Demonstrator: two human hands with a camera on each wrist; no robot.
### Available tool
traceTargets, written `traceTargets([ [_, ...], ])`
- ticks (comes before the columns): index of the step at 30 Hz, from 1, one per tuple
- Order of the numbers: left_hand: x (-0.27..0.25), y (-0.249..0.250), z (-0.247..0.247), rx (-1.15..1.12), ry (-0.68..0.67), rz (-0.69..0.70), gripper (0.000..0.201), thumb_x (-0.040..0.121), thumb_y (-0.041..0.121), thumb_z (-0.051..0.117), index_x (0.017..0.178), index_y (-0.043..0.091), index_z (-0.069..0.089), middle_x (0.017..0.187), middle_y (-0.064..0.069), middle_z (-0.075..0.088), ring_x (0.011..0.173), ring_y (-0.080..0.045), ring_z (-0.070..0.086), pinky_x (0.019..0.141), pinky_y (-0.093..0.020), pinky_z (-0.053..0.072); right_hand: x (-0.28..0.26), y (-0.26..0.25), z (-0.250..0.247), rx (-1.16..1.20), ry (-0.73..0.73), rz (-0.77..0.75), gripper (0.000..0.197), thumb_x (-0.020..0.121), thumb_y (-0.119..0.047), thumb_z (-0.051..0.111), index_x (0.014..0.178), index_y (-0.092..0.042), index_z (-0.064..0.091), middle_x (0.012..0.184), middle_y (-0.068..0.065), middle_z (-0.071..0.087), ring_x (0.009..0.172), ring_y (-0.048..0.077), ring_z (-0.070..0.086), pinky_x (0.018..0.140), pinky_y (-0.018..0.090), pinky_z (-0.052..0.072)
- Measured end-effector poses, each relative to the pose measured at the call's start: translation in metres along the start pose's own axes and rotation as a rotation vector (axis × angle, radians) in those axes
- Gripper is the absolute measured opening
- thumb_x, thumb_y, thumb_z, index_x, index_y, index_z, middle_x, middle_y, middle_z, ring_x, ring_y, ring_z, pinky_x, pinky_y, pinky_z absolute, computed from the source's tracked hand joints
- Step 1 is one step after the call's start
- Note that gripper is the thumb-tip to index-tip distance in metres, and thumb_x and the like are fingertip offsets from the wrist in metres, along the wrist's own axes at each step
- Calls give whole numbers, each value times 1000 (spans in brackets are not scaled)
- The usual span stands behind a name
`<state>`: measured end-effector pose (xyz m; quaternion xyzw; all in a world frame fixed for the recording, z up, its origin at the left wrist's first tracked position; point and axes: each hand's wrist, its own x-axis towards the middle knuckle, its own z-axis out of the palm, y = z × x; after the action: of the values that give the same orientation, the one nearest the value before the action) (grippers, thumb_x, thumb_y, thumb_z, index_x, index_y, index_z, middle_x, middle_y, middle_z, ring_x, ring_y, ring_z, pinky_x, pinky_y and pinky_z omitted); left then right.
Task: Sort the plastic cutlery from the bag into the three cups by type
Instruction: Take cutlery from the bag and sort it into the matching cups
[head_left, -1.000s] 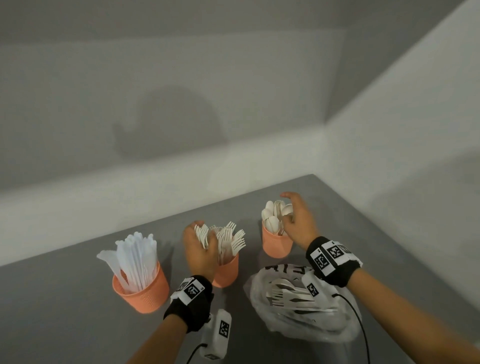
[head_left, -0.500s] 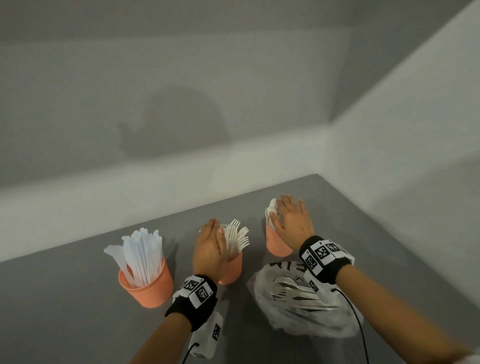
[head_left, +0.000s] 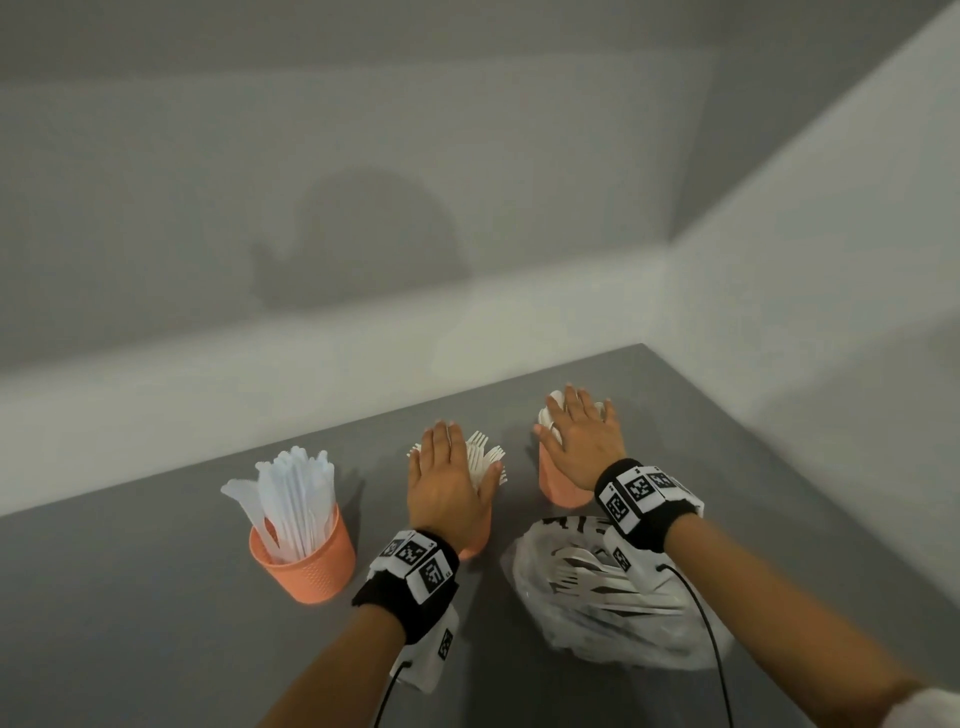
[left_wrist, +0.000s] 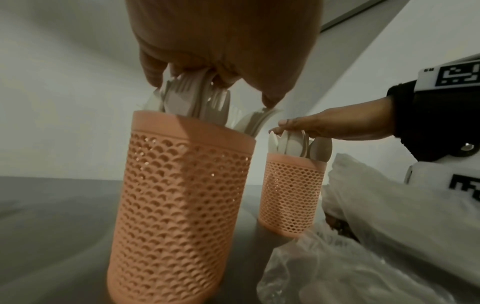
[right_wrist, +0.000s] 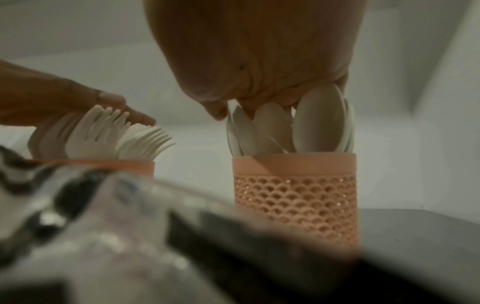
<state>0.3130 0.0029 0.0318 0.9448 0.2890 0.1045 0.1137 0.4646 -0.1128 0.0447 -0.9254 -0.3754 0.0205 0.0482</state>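
Observation:
Three orange perforated cups stand in a row on the grey table (head_left: 156, 597). The left cup (head_left: 311, 566) holds white knives (head_left: 296, 499). My left hand (head_left: 447, 478) lies flat, fingers straight, pressing down on the white forks (head_left: 485, 457) in the middle cup (left_wrist: 179, 205). My right hand (head_left: 584, 436) lies flat on the white spoons (right_wrist: 291, 127) in the right cup (right_wrist: 296, 195). Neither hand holds anything. The clear plastic bag (head_left: 613, 608) lies in front of the right cup, under my right wrist, with several forks inside.
White walls close the table at the back and right, meeting in a corner behind the right cup. Cables run from both wrist bands toward the near edge. Bare grey table lies left of the knife cup.
Both hands have flattened: a second ago their fingers were curled at the forks and spoons, now straight fingers press the tops down into the cups.

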Motion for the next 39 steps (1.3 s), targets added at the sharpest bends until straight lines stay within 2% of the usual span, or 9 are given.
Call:
traceTargets([
  [9, 7, 0, -13, -132, -73, -3, 71, 94, 56, 23, 148, 11, 11, 156, -10, 13, 145, -25, 7, 117, -46, 5, -5, 1, -10, 316, 58, -8, 53, 99, -33, 29, 148, -15, 19, 157, 14, 14, 146, 26, 6, 117, 44, 3],
  [13, -6, 8, -23, -381, 193, 214, 53, 92, 39, 35, 135, 9, 42, 139, -10, 44, 128, -25, 40, 106, -30, 31, -30, -4, -23, 606, 296, -190, 36, 91, -30, 42, 113, -12, 64, 112, 7, 64, 107, 21, 58, 94, 30, 39],
  [17, -26, 30, -30, -587, 130, 394, 24, 91, 19, 46, 107, 10, 61, 104, -4, 64, 89, -14, 59, 78, -23, 45, -66, -19, -39, 626, -48, -299, 16, 87, -14, 58, 86, -2, 67, 68, -2, 59, 62, 3, 51, 66, 17, 38],
  [20, -37, 40, -20, -644, 95, 422, 12, 88, 19, 50, 88, 14, 61, 83, 0, 64, 74, -12, 58, 67, -24, 46, -88, -15, -34, 520, -274, -364, 17, 84, -11, 61, 80, 4, 68, 75, 14, 70, 62, 20, 63, 60, 18, 46],
  [23, -48, 41, -2, -620, 51, 425, 8, 86, 24, 53, 79, 20, 57, 75, 11, 54, 68, 1, 50, 61, -16, 38, -103, -5, -20, 360, -390, -333, 23, 86, -11, 56, 82, 7, 69, 83, 20, 70, 57, 17, 51, 55, 11, 36],
  [26, -55, 40, 15, -455, -8, 423, 11, 86, 23, 57, 83, 14, 64, 89, 4, 52, 79, -3, 46, 71, -21, 38, -103, 9, -1, 217, -448, -202, 28, 89, -14, 48, 95, 4, 68, 98, 20, 68, 72, 21, 53, 68, 23, 43],
  [31, -59, 34, 30, -183, -309, 243, 35, 90, 25, 51, 125, 21, 54, 140, -7, 34, 129, -23, 36, 106, -29, 32, -97, 28, 27, 20, -494, -91, 44, 90, -30, 50, 133, -18, 49, 136, 6, 52, 124, 25, 48, 105, 35, 38],
  [35, -61, 31, 33, -200, -484, 195, 53, 91, 18, 48, 142, 20, 34, 143, -8, 35, 130, -25, 39, 109, -30, 31, -95, 30, 33, -12, -514, -69, 59, 89, -36, 54, 142, -20, 35, 146, 3, 42, 133, 22, 40, 110, 36, 32],
  [39, -58, 31, 30, -241, -552, 167, 59, 87, 7, 48, 143, 18, 32, 140, -9, 39, 131, -26, 38, 109, -30, 31, -96, 25, 27, -12, -535, -101, 58, 84, -40, 61, 137, -23, 43, 138, 1, 50, 129, 22, 44, 108, 35, 34],
])
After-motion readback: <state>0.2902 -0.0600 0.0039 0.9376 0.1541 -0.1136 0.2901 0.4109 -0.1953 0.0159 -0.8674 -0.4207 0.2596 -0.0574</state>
